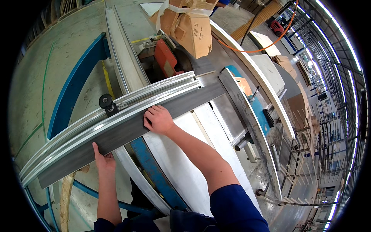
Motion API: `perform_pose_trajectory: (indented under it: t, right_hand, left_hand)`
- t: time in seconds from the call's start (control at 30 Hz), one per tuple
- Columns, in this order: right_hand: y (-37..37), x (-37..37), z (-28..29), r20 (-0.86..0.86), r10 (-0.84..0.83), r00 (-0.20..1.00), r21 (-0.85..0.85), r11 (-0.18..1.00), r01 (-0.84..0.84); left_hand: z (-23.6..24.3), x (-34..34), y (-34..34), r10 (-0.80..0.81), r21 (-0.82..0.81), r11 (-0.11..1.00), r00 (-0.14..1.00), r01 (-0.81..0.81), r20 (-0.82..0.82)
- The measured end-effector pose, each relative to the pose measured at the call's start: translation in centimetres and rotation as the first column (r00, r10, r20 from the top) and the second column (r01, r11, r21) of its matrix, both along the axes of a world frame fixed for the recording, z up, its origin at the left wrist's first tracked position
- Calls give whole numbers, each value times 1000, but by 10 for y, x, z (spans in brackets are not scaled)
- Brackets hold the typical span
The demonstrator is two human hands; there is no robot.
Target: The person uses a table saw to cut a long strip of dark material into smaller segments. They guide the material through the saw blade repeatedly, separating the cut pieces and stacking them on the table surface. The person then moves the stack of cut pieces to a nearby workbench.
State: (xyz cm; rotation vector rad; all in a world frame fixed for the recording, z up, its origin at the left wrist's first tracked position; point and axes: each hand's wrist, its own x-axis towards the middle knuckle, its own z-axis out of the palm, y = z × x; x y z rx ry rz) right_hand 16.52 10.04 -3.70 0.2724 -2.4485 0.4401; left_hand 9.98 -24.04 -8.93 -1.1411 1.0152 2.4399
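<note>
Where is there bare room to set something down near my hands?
Bare room shows on the pale surface between the blue strip and your right forearm; a smaller metal patch lies between the dark board and the long grey bar. It's crowded beyond the board, around the red panel and cardboard.

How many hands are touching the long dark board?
2. The left hand is at the dark board's near edge; the right hand is on top, farther right. I see no others there.
</note>
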Motion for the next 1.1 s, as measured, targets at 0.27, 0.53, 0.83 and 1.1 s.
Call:
perform_pose_trajectory:
  t: [0.27,0.53,0.83,1.1]
  right_hand:
    - [6,2,0,-4,-28,1000,5,1000,28]
    - [28,8,-2,4,-41,999,23,999,41]
    - [36,9,1,-29,-22,999,13,1000,23]
    - [43,11,1,-41,-39,998,0,999,39]
  left_hand:
    - [-8,-19,-53,47,-1,999,992,-48,-113]
    - [-12,-12,-24,0,-6,1000,995,0,-98]
    - [-3,2,-13,-55,-101,994,990,42,-126]
    - [-2,7,-10,-143,-157,980,983,123,-119]
